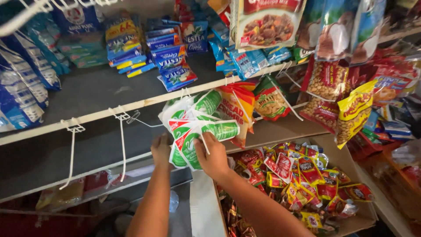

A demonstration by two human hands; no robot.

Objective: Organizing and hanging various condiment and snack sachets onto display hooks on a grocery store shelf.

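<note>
Both my hands reach up to a bunch of white, green and red packets [195, 127] hanging from a white wire hook [186, 94] on the shelf edge. My left hand [161, 151] touches the lower left side of the bunch. My right hand [213, 158] grips the lowest packets from the right, with a thin white hook prong beside its fingers. Orange and yellow packets [239, 109] hang just right of the bunch.
Two bare white hooks [72, 131] [122, 120] hang at the left of the shelf edge. Blue sachets [169, 55] lie on the grey shelf [94, 87] above. A cardboard box [357, 175] of red and yellow snack packets sits lower right. Nut bags [326, 87] hang at right.
</note>
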